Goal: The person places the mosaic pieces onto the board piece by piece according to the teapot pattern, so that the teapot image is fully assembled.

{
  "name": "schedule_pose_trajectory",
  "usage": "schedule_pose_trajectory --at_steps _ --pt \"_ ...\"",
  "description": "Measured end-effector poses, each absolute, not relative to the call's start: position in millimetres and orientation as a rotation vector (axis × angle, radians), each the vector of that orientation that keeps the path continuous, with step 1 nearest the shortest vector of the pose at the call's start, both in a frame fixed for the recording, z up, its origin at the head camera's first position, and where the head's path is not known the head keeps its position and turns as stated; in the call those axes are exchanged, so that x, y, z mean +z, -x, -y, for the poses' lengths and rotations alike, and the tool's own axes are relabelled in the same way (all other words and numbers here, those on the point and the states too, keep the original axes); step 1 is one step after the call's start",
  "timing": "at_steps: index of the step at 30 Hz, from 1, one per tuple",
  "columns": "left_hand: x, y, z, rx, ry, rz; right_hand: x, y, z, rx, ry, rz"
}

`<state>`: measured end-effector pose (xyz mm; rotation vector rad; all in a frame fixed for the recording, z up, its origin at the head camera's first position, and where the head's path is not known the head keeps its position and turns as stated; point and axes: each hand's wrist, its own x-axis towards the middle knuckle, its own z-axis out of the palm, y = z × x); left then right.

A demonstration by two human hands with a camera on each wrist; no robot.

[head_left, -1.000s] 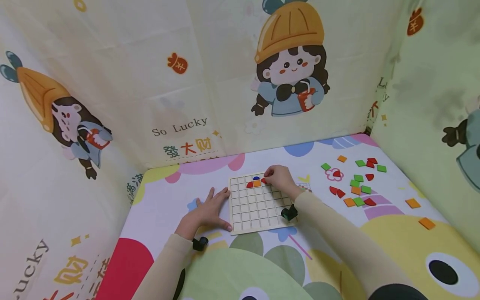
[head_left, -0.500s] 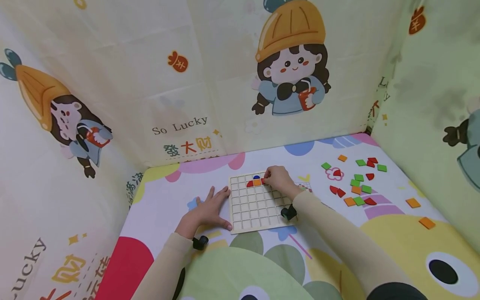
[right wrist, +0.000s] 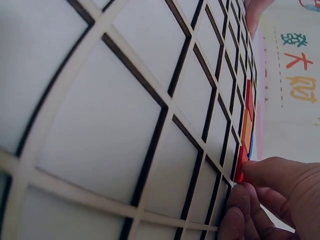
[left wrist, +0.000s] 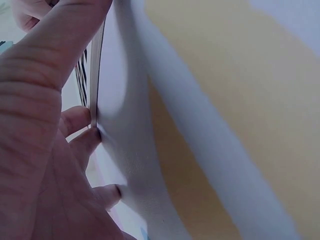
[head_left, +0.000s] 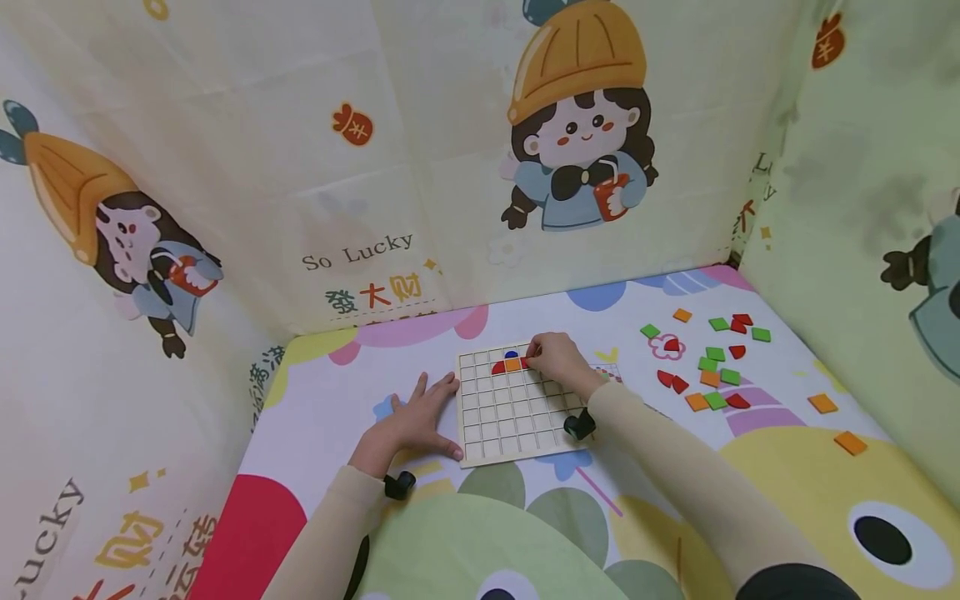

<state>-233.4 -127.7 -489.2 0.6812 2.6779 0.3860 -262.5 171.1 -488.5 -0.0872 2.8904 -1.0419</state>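
A pale wooden grid board (head_left: 498, 421) lies on the table. My left hand (head_left: 412, 421) rests at its left side, fingers spread; fingertips and thumb touch the edge. At the upper part of the grid, my right hand (head_left: 561, 360) pinches a red quarter-round tile (right wrist: 240, 167) between thumb and fingers, at the cell right of an orange square tile (head_left: 512, 364). That red tile is partly hidden by my fingers. Left of the orange square sits another red tile (head_left: 498, 367), and above it a blue tile (head_left: 512, 355), partly visible.
Loose green tiles (head_left: 716, 354), red tiles (head_left: 665, 378) and orange tiles (head_left: 822, 403) are scattered at the table's right. A printed card (head_left: 609, 372) lies partly behind my right wrist. Patterned cloth walls (head_left: 420, 192) enclose the table at the back and sides.
The red tile in my right hand has gone from tilted beside the orange square to lined up against it. My left hand and the board stay in place.
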Motion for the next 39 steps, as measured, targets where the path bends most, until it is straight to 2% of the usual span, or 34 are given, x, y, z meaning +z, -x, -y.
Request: schedule_pose_trajectory --at_steps 9,31,39 --pt "-491.8 235.3 128.4 0.379 -0.675 -2.677 -487.7 258.1 -184.9 -1.013 0.062 -2.897" --pt "-492.9 236.4 127.3 0.376 -0.695 -2.675 -456.2 223.8 -267.5 -0.793 0.06 -3.003" --pt "-494.5 236.6 127.8 0.368 -0.675 -2.675 -457.5 214.8 -282.8 -0.65 -0.038 -2.892"
